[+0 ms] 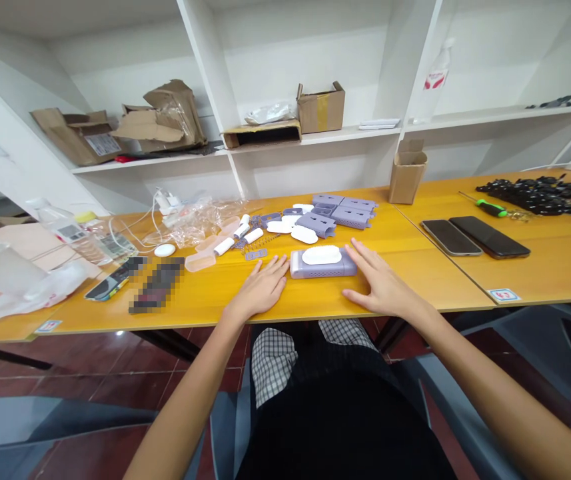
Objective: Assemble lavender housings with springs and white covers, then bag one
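Observation:
A lavender plastic casing (322, 271) lies lengthwise near the table's front edge, with a white oval cap (322, 255) on top. My left hand (264, 288) rests flat on the wood just left of the casing, fingers stretched out and holding nothing. At the casing's right end is my right hand (376, 280), thumb and fingers spread; its fingertips are at the casing, and I cannot tell if they press on it. Behind lie several lavender shells (348, 212), white oval pieces (304, 234), white cylinders (254, 236), springs (268, 240) and a small grey plate (256, 255).
Translucent pinkish covers (200, 261) and clear plastic bags (200, 223) lie to the left, near phones (115, 279) and bottles (68, 227). Rightward are two more phones (490, 237), a green-handled screwdriver (491, 208) and a black parts pile (540, 197). A small carton (408, 177) stands behind.

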The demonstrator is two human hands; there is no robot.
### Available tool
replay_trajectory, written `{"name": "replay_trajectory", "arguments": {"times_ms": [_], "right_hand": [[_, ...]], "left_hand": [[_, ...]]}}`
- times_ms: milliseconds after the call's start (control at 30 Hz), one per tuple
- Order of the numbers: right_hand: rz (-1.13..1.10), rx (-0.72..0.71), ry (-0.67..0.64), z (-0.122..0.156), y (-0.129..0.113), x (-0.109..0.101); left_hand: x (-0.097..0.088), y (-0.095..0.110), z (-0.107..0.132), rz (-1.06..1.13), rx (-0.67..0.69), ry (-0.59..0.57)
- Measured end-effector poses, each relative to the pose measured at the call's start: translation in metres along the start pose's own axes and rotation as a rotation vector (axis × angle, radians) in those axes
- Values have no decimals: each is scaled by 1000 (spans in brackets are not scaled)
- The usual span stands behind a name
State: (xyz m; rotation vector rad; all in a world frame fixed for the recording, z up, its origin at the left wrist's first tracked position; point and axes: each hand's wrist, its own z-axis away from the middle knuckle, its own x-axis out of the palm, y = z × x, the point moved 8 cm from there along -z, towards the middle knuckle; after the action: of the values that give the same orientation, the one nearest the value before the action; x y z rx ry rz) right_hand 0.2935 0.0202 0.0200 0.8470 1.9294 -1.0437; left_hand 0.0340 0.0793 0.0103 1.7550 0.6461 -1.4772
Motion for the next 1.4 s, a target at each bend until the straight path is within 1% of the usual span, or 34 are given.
{"name": "replay_trajectory", "arguments": {"times_ms": [133, 233, 300, 367, 467, 600, 700, 767, 833, 967, 1100, 1233, 1400], "right_hand": [[10, -59, -7, -5, -4, 3], [-4, -42, 60, -7, 0, -1], [27, -18, 81, -3, 8, -5], [99, 10, 80, 5, 20, -11], [255, 107, 113, 24, 51, -28], [464, 228, 217, 46, 92, -55], [618, 317, 237, 47, 111, -68], [680, 373, 228, 38, 117, -73], [692, 423, 228, 25, 121, -76], [635, 550, 257, -2, 133, -78], [586, 631, 249, -26, 156, -75], [572, 675, 219, -52, 181, -70], [539, 637, 183, -84, 200, -57]], "left_hand": [[2, -2, 0, 1, 29, -6], [2, -2, 0, 29, 48, 14], [1, -2, 1, 48, 48, 26], [0, -1, 1, 52, 38, 32], [0, -1, 0, 37, 16, 21], [0, -2, 0, 34, 12, 21], [0, -5, 0, 44, 26, 42], [2, -6, 0, 36, 24, 42], [3, -7, 0, 29, 20, 39], [2, -6, 1, 32, 27, 45], [2, -5, 0, 27, 31, 44], [1, -5, 0, 16, 12, 34], [0, -4, 1, 24, 17, 41]]}}
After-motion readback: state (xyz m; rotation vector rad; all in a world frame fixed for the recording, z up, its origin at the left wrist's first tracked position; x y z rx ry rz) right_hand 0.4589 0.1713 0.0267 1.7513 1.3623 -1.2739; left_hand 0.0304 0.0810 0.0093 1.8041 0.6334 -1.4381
